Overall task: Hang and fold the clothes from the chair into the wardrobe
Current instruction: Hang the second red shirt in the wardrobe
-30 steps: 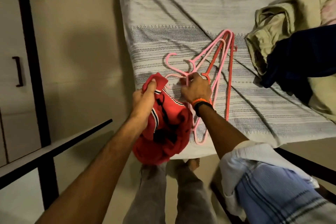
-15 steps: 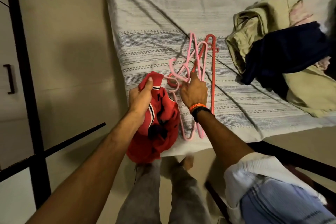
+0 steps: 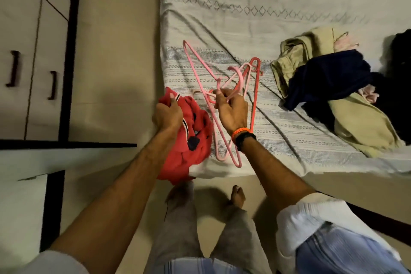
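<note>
Right hand (image 3: pixel 232 110) pinching hooks of pink hangers (image 3: pixel 224 104) near bed (image 3: pixel 289 2) front-left corner; stiff, light, tangle-prone, so grab one neck. Left hand (image 3: pixel 166 115) bunching red shirt (image 3: pixel 189 140) at collar; soft, floppy.

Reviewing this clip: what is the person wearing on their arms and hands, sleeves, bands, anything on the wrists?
Both hands are bare, with no gloves or visible rings. The right hand has two bands at its wrist: an orange band and a black band just behind it. Both forearms are bare. The right sleeve is rolled up with a white cuff over blue-striped cloth. The left hand has a bare wrist.
</note>
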The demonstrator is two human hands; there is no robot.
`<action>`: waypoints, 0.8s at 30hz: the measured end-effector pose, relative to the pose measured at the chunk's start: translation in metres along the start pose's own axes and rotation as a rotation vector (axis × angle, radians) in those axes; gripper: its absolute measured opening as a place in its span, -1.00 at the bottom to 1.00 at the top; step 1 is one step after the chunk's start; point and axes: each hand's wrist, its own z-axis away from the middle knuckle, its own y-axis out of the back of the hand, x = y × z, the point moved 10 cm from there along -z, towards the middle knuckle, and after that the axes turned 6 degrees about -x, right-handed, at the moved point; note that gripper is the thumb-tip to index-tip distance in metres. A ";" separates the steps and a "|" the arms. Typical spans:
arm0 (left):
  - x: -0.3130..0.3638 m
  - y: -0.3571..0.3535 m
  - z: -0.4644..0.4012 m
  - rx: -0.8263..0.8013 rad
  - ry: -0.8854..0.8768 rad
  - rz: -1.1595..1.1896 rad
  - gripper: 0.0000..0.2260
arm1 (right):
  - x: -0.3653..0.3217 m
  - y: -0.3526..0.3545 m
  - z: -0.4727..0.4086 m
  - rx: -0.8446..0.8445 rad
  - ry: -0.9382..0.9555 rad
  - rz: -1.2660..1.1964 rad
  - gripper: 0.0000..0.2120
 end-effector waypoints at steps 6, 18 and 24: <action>-0.022 0.038 0.052 0.084 -0.049 0.290 -0.61 | -0.037 -0.009 0.049 -0.255 0.185 -0.040 -0.80; -0.102 0.193 0.222 0.435 -0.178 0.792 -0.86 | -0.135 -0.046 0.225 -0.731 0.612 -0.057 -0.71; -0.161 0.287 0.292 0.622 -0.160 0.954 -0.80 | -0.195 -0.085 0.323 -0.959 0.725 -0.122 -0.73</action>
